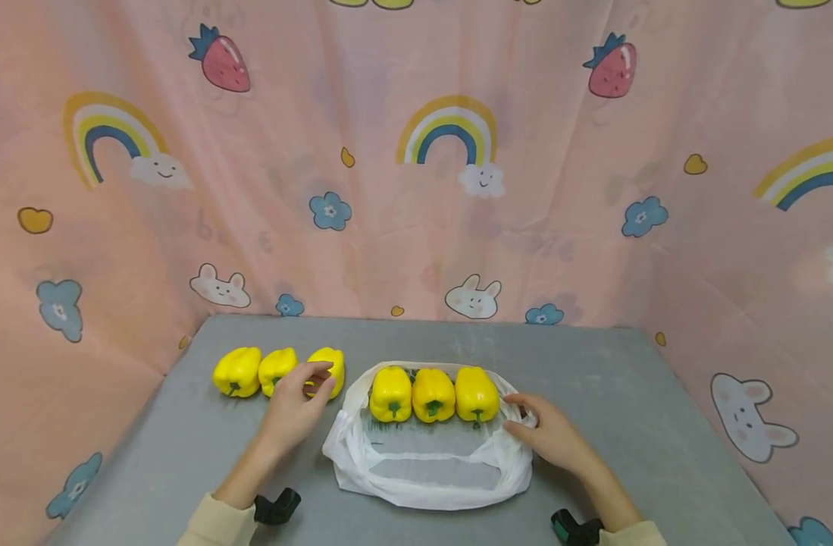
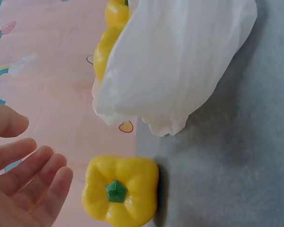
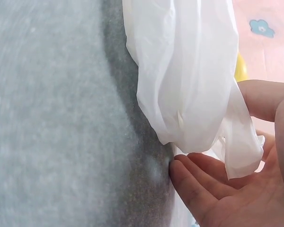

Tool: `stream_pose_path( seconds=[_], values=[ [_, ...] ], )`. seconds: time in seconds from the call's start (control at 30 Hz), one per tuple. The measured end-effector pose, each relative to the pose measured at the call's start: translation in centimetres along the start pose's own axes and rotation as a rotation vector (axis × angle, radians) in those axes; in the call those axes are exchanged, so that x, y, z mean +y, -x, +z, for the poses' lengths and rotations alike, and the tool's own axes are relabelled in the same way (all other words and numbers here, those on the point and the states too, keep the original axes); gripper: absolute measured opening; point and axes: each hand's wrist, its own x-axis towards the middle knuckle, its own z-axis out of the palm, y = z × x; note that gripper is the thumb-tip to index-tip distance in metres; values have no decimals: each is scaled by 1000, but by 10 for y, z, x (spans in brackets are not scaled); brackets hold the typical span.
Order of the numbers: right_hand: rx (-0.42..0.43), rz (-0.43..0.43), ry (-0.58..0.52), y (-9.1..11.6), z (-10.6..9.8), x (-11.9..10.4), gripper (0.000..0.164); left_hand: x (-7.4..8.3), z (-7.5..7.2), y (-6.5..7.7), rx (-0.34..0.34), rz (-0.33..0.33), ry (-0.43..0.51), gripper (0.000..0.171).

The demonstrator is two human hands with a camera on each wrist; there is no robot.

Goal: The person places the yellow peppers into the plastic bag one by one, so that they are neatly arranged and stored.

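Observation:
A white plastic bag [image 1: 430, 497] lies with its mouth spread wide, and three yellow bell peppers sit in a row in it: left [image 1: 391, 394], middle [image 1: 433, 396] and right [image 1: 477, 394]. My right hand [image 1: 549, 432] holds the bag's right edge between thumb and fingers; in the right wrist view, the white film partly covers the thumb tip. To the left of the bag, my left hand [image 1: 296, 406] is beside a yellow bell pepper [image 1: 334, 368], partly covering it. In the left wrist view, the left hand's fingers are spread, apart from that pepper [image 2: 123, 189].
Two more yellow bell peppers, one [image 1: 237, 371] at the far left and one [image 1: 276, 368] beside it, stand on the grey table [image 1: 593, 379]. A pink patterned curtain [image 1: 389, 258] rises behind the table and along its sides.

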Motion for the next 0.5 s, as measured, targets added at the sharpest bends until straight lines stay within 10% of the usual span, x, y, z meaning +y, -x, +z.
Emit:
stream_pose_path(
  seconds=[0.5],
  values=[
    [2, 11, 5, -1, 2, -2, 45, -18, -8, -27, 39, -4, -52, 32]
  ],
)
